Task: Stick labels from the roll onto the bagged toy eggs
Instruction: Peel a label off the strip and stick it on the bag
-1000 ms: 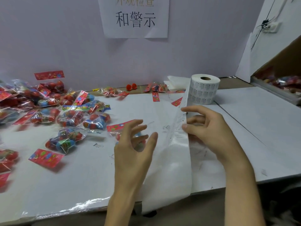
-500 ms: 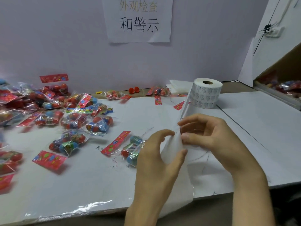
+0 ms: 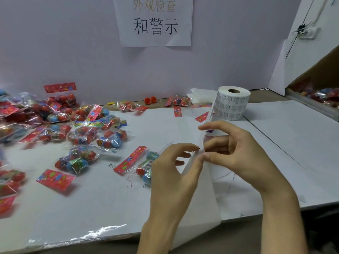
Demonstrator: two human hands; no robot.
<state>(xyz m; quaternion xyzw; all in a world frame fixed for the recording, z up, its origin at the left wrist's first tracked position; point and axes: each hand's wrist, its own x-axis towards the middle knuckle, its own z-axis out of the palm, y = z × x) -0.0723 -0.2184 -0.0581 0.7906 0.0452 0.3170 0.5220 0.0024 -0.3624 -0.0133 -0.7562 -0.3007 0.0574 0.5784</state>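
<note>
A white label roll stands upright at the back right of the table. Its backing strip runs down to the table's front edge and hangs over it. My right hand pinches the strip with thumb and fingers. My left hand meets it there, thumb and forefinger pinching at the strip's edge. One bagged toy egg pack with a red header card lies just left of my left hand, partly hidden by it. Several more bagged eggs are heaped at the left.
A paper sign hangs on the back wall. Loose red egg halves and a folded white sheet lie along the back edge. A cardboard box with more bagged eggs sits at the far right.
My left hand has come off the egg pack and risen to the strip, closing thumb and forefinger on its edge. My right hand has kept hold of the strip.
</note>
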